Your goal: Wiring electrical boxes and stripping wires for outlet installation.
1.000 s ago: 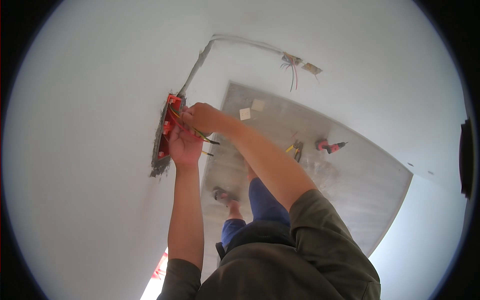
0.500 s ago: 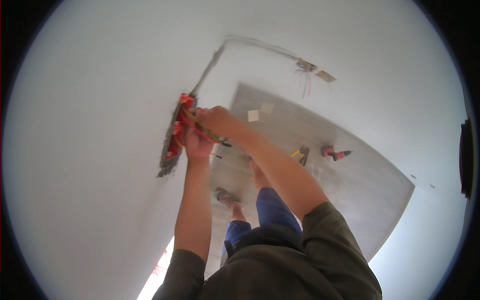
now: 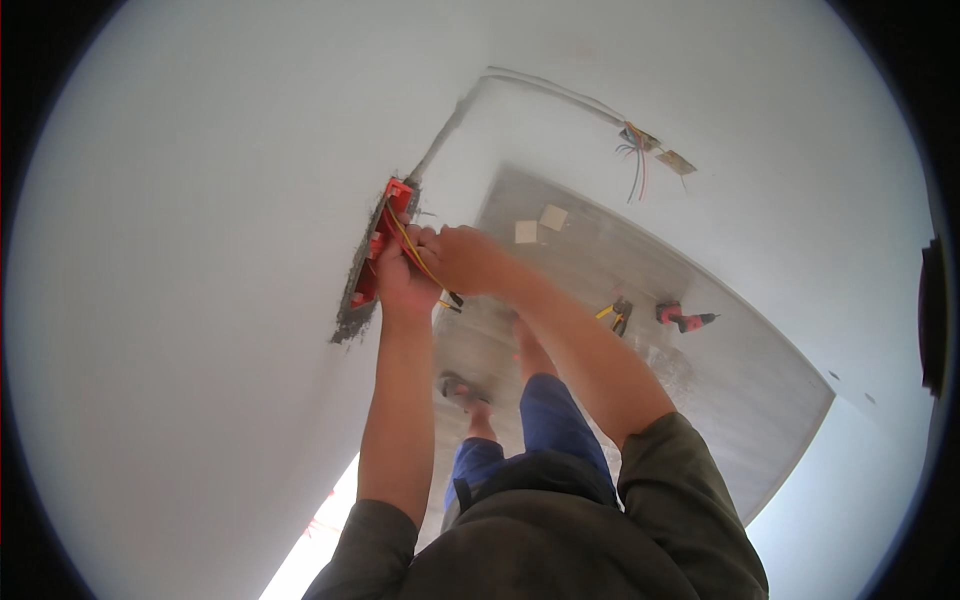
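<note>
A long red electrical back box point(image 3: 398, 190) is set in a rough-edged slot in the white wall, slightly left of centre. Yellow and red wires point(image 3: 424, 267) come out of it and hang in front of my hands, with dark ends lower down. My left hand point(image 3: 405, 285) is raised against the box's lower half, its fingers curled at the wires. From the right, my right hand point(image 3: 465, 260) reaches across with closed fingers, pinching wires beside the left fingertips. The exact grip points are partly hidden behind the fingers.
A filled grey channel point(image 3: 445, 135) runs up the wall to a second opening with loose wires point(image 3: 636, 165). On the grey floor lie two pale square pieces point(image 3: 526, 232), yellow-handled pliers point(image 3: 620, 315) and a red-and-black cordless drill point(image 3: 684, 317). My feet stand below.
The whole view has shifted, so the box and floor items sit farther right. Blurred before, the wires now show clearly. Both hands stay at the box with the wires.
</note>
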`<state>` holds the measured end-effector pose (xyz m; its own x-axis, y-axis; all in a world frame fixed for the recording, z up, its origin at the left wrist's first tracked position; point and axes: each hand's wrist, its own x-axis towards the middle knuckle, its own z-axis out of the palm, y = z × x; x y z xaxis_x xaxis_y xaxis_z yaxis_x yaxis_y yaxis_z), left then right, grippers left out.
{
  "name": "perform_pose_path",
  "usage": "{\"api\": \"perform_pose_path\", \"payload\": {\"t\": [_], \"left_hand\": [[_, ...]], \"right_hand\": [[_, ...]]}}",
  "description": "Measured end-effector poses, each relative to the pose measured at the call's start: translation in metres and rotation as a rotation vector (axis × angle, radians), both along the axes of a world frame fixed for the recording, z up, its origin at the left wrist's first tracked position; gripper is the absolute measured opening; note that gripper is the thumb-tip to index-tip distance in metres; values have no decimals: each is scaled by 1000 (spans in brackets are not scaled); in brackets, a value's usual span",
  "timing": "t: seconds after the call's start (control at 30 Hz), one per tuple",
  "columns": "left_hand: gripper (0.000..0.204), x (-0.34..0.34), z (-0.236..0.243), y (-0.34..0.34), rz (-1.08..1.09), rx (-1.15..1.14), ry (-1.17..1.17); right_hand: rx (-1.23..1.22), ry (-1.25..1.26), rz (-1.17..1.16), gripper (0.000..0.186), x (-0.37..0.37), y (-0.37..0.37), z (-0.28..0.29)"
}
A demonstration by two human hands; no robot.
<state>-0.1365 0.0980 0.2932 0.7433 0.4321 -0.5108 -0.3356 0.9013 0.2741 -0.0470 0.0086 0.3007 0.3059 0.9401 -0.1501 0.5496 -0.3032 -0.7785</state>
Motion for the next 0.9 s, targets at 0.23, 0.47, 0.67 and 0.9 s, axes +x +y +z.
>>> {"api": "perform_pose_path", "payload": {"t": [0.23,0.47,0.67,0.9], "left_hand": [[12,-19,-11,21,25,-88,-128],[13,-13,-14,24,74,-65,-68],[13,-14,-11,15,51,-26,-37],[14,-71,3,-25,185,-73,75]], "right_hand": [[-169,-34,32,35,-11,18,39],[-267,-133,102,32,-8,20,53],[-271,-139,44,30,-15,14,49],[-308,-171,163,25,-54,-10,61]]}}
